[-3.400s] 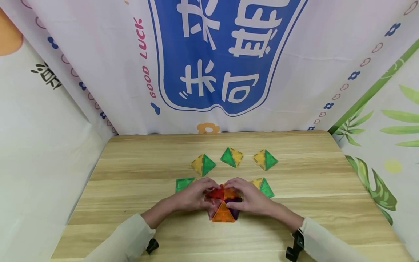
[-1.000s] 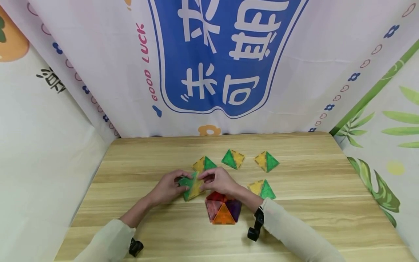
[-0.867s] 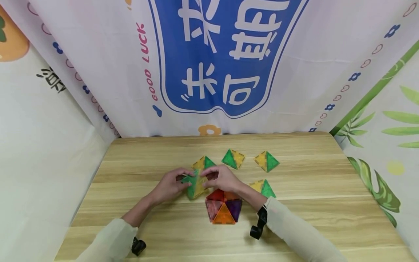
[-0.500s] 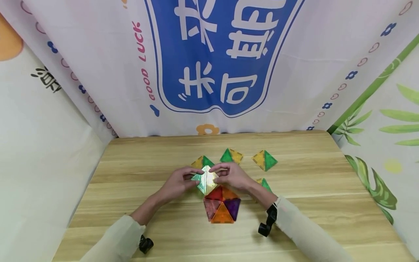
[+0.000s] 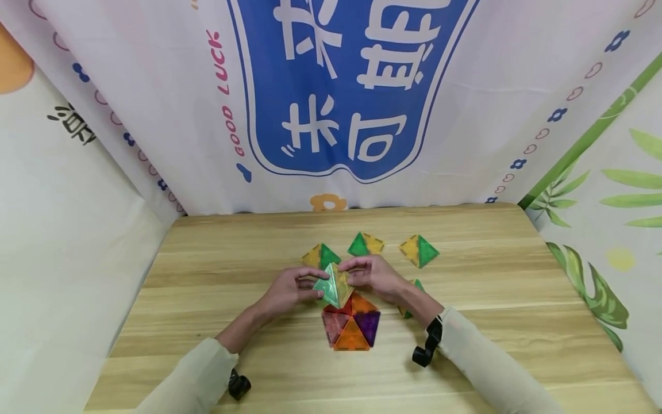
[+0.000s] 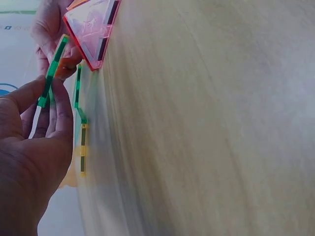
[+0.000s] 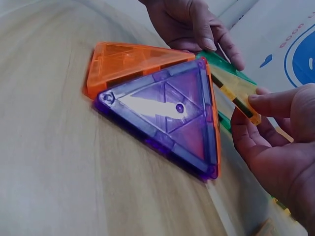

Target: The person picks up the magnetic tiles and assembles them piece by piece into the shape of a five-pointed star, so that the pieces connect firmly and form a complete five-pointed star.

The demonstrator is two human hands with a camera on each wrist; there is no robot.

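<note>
My left hand [image 5: 289, 292] pinches the green triangular magnetic tile [image 5: 326, 287] between thumb and fingers. The yellow triangular magnetic tile [image 5: 343, 286], joined to it along one edge, is pinched by my right hand [image 5: 380, 277]. This pair is tilted and lifted, overlapping the far side of a low pyramid of translucent triangles in the head view. Its pink tile [image 5: 335, 328], orange tile [image 5: 353, 338] and purple tile [image 5: 368, 326] show plainly; a red tile is partly covered. In the right wrist view, the yellow tile [image 7: 235, 91] sits close beside the pyramid's far edge.
Behind the hands lie more green-and-yellow tile pairs: one at left [image 5: 320, 256], one in the middle [image 5: 365, 244], one at right [image 5: 419, 251]. Another pair's green tile [image 5: 416, 285] is partly hidden by my right hand. The wooden table [image 5: 217, 253] meets a printed cloth [image 5: 207, 172].
Both hands first held the pyramid, then took up the green-and-yellow pair at its left. They have since carried that pair right, to the pyramid's far side. The pyramid stays put.
</note>
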